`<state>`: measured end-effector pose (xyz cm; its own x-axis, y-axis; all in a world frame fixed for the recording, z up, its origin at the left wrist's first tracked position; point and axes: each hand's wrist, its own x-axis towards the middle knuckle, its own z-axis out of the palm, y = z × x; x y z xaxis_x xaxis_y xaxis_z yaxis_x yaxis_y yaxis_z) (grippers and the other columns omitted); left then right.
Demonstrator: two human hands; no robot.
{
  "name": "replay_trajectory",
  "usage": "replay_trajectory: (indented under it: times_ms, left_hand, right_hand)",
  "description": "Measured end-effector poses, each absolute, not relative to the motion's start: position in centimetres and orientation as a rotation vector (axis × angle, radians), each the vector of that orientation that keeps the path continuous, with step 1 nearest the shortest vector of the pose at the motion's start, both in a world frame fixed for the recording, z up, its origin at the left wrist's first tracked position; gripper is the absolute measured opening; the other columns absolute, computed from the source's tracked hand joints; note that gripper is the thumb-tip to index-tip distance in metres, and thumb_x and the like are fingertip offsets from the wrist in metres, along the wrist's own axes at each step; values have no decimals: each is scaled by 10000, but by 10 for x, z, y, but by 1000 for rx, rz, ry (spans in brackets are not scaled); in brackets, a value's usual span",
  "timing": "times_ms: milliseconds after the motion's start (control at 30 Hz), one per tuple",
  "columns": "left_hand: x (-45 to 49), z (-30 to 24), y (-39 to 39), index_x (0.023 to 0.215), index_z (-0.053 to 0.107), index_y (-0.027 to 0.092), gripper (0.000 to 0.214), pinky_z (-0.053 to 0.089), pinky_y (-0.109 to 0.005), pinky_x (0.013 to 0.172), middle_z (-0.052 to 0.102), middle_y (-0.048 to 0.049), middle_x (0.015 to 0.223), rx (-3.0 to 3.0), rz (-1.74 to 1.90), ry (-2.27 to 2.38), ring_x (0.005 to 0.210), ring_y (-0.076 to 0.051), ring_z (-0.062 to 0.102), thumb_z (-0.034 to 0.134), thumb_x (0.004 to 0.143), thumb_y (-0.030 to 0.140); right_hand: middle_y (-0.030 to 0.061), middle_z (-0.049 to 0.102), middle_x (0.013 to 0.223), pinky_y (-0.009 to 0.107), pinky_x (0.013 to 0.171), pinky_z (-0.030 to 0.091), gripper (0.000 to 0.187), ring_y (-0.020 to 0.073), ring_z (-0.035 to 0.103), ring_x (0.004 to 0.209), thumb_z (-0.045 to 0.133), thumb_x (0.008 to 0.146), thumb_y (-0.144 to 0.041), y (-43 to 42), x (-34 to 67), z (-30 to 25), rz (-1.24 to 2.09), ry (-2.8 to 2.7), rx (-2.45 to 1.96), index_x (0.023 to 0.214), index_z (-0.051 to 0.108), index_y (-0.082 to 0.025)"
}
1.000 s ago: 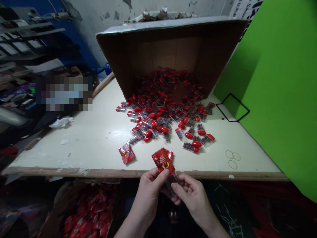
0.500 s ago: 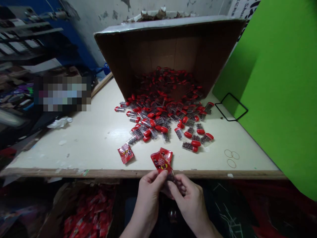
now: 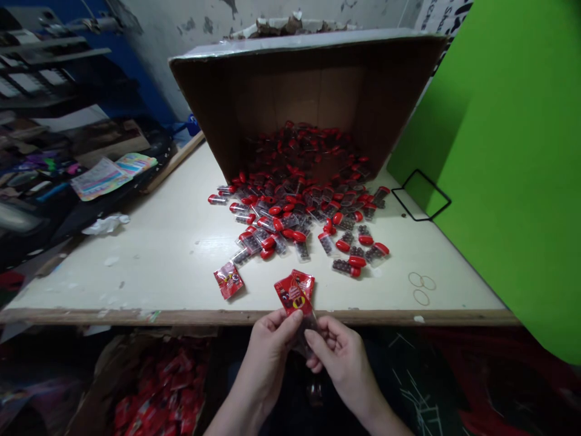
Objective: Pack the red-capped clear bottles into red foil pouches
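Between my two hands, just in front of the table edge, is a small red printed packet point(image 3: 290, 295) with a clear lower part. My left hand point(image 3: 267, 348) pinches its left side, thumb on top. My right hand point(image 3: 344, 354) has thumb and fingers closed on the clear lower end, whose contents are mostly covered. A second red packet point(image 3: 306, 280) shows partly behind the first; whether it is held too I cannot tell. Left of them, a single red packet point(image 3: 229, 280) lies flat. Beyond is a heap of small clear containers point(image 3: 299, 249) with red caps and dark beads.
A cardboard box point(image 3: 202, 103) lies on its side, the heap spilling from it onto the table point(image 3: 163, 266). Rubber bands point(image 3: 421, 297) and a black wire frame point(image 3: 429, 218) lie right, beside a green panel point(image 3: 499, 151). Below left, a carton holds many red packets point(image 3: 163, 387).
My right fingers have shifted on the packet's lower end and now cover the dark beads that showed there. My left hand keeps its pinch. The view has moved slightly.
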<state>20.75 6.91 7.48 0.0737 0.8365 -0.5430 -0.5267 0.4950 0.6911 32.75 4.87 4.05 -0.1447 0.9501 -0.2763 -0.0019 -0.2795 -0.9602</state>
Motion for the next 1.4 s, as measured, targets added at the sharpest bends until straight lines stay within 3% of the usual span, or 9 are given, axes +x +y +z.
replay_trajectory:
  times_ms: [167, 400, 633, 900, 1133, 1233, 1400]
  left_hand:
    - [206, 75, 72, 730, 684, 122, 136, 433, -206, 584, 604, -6, 590, 383, 1036, 1052, 542, -86, 530, 683, 732, 259]
    - [199, 68, 67, 737, 680, 105, 189, 396, -216, 543, 613, -26, 604, 382, 987, 1010, 535, -94, 507, 682, 732, 294]
    - [205, 63, 65, 764, 687, 106, 168, 411, -182, 580, 658, -34, 687, 305, 1083, 1131, 582, -76, 537, 726, 691, 252]
    - [203, 69, 68, 866, 705, 101, 235, 415, -211, 551, 669, -58, 685, 295, 1033, 1029, 580, -105, 558, 658, 759, 304]
    - [199, 74, 67, 942, 690, 80, 308, 392, -240, 491, 630, -53, 594, 371, 910, 882, 477, -111, 520, 583, 814, 339]
    - [200, 73, 64, 879, 695, 85, 279, 382, -223, 484, 599, -32, 556, 369, 922, 898, 467, -93, 493, 578, 821, 331]
    - [207, 69, 60, 737, 678, 104, 214, 379, -214, 446, 565, -1, 531, 358, 969, 958, 430, -78, 456, 629, 780, 308]
  right_hand:
    - [3, 607, 637, 194, 490, 509, 205, 132, 625, 539, 586, 841, -366, 48, 327, 43, 1362, -1273, -1370, 777, 572, -172]
    - [-24, 544, 587, 169, 418, 469, 255, 107, 591, 468, 556, 851, -398, 51, 325, 45, 1628, -1120, -1275, 748, 538, -166]
    - [6, 596, 646, 166, 451, 482, 192, 127, 613, 527, 544, 858, -336, 42, 320, 40, 1241, -1406, -1430, 739, 545, -184]
    - [1, 610, 641, 175, 451, 502, 224, 114, 602, 496, 539, 862, -377, 48, 322, 50, 1468, -1272, -1333, 789, 583, -170]
    - [-26, 546, 557, 152, 399, 427, 299, 67, 516, 412, 577, 835, -425, 48, 326, 52, 1792, -964, -1158, 759, 561, -137]
    - [-28, 545, 551, 137, 382, 400, 308, 50, 487, 389, 579, 835, -430, 48, 325, 50, 1845, -878, -1121, 753, 550, -134]
    - [-19, 561, 592, 151, 410, 453, 274, 81, 557, 449, 581, 838, -411, 48, 323, 48, 1586, -1117, -1302, 778, 567, -144]
